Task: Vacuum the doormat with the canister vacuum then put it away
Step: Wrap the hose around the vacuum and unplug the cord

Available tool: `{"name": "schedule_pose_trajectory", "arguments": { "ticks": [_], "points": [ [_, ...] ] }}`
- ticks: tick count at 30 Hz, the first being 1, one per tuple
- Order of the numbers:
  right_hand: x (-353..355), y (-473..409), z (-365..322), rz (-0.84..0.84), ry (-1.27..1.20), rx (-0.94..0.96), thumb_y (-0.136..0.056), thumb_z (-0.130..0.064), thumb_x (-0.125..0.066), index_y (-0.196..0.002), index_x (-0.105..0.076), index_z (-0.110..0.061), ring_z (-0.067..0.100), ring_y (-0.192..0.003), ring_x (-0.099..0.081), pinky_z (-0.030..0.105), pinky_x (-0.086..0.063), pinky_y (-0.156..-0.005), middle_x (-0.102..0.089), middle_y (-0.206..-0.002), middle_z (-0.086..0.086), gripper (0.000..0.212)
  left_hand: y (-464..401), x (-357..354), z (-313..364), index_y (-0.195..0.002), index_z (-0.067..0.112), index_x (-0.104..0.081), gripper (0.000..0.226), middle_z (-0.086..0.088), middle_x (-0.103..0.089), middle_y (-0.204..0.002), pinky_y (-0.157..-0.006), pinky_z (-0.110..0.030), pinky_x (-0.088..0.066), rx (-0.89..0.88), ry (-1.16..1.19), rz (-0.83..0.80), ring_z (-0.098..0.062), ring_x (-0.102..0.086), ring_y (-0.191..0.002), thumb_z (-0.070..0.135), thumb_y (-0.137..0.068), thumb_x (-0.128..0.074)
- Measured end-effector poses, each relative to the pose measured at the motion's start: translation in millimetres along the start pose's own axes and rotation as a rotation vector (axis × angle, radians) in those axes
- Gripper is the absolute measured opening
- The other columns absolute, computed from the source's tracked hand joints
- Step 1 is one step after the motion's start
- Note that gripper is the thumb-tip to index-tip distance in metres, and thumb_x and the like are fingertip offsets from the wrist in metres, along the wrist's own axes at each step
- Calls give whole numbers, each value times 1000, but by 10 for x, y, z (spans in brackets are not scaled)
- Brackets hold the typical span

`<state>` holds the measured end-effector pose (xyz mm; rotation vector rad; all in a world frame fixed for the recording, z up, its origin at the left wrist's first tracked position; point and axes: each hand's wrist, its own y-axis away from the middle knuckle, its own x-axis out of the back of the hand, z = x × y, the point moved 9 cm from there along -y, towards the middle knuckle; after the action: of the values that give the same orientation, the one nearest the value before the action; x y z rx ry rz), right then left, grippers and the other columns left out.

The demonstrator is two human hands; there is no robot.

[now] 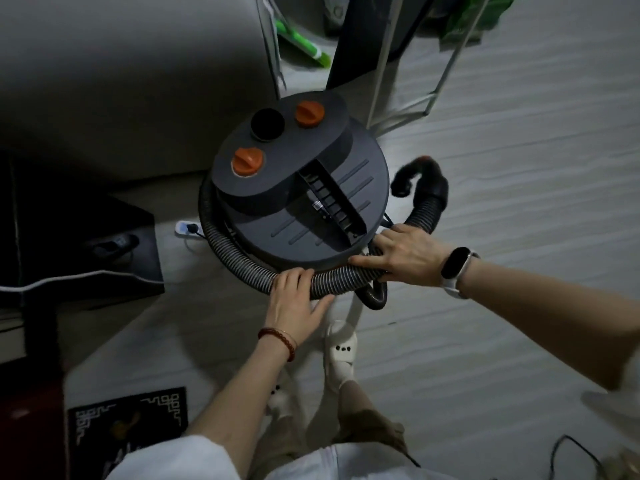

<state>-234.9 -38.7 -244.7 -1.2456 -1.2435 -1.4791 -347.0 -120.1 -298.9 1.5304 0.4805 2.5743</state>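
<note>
- The vacuum (298, 188), a round dark canister, stands on the pale floor (502, 237) beside a grey sofa (121, 81).
- Its lid carries two orange caps (248, 162) and an open black port (267, 123).
- The ribbed hose (228, 244) is wound round the canister's left and near sides; its black curved end (420, 178) sticks up at the right.
- The left hand (294, 299) lies over the hose at the near edge, fingers curled on it, thumb spread.
- The right hand (401, 254), with a band (457, 265) on the wrist, presses the hose against the canister's rim, fingers bent over it.
- The doormat (128, 424), black with a pale pattern, lies at the floor's lower left corner, well apart from the vacuum.
- A white power strip (187, 228) lies just left of the hose.
- A white slipper (341, 355) stands below the hands.
</note>
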Motion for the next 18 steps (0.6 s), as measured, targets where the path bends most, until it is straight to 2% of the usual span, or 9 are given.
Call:
{"name": "schedule_pose_trajectory", "arguments": {
  "ticks": [3, 5, 7, 8, 12, 15, 18],
  "points": [
    [-179, -8, 74, 87, -28, 20, -67, -43, -74, -123, -44, -29, 24, -71, -62, 32, -52, -66, -65, -86, 9, 65, -4, -44, -24, -106, 0, -61, 62, -15, -60, -103, -88, -42, -49, 56, 18, 112, -27, -53, -102, 54, -80, -44],
    [-247, 14, 132, 131, -31, 6, -79, -33, -57, -125, -40, -27, 26, -74, -63, 35, -52, -72, -65, -88, 10, 49, -17, -47, -38, -100, 1, -62, 58, -15, -60, -98, -85, -42, -51, 88, 48, 207, -22, -45, -99, 53, -79, -48],
    [-290, 70, 179, 170, -37, -50, -82, -22, -41, -126, -41, -24, 29, -83, -65, 39, -53, -79, -66, -95, 13, 44, -28, -50, -29, -98, 0, -62, 57, -15, -61, -95, -86, -45, -51, 112, 69, 285, -21, -43, -98, 52, -77, -52],
    [-324, 121, 199, 195, -51, -108, -81, -18, -41, -125, -44, -23, 31, -86, -64, 40, -53, -80, -66, -98, 14, 43, -39, -73, -25, -96, -1, -62, 56, -15, -60, -94, -87, -47, -51, 133, 81, 309, -21, -43, -98, 51, -76, -54],
    [-475, 337, 252, 286, -249, -468, -79, -17, -59, -113, -60, -13, 33, -89, -54, 40, -55, -67, -62, -97, 19, 35, -50, -146, 17, -93, 0, -61, 52, -17, -57, -98, -87, -50, -50, 220, 118, 347, -29, -46, -101, 45, -69, -66],
    [-552, 375, 302, 278, -439, -597, -78, -26, -65, -111, -63, -7, 29, -101, -43, 42, -53, -77, -60, -102, 22, 38, -16, -131, 31, -94, -1, -62, 53, -18, -57, -101, -90, -53, -48, 245, 130, 402, -27, -40, -106, 47, -70, -63],
    [-681, 466, 381, 241, -737, -845, -80, -40, -60, -121, -56, -4, 31, -120, -42, 42, -42, -98, -50, -124, 23, 56, 24, -128, 20, -99, 0, -60, 60, -19, -53, -109, -98, -51, -44, 322, 199, 460, -26, -38, -115, 53, -71, -57]
  ]
}}
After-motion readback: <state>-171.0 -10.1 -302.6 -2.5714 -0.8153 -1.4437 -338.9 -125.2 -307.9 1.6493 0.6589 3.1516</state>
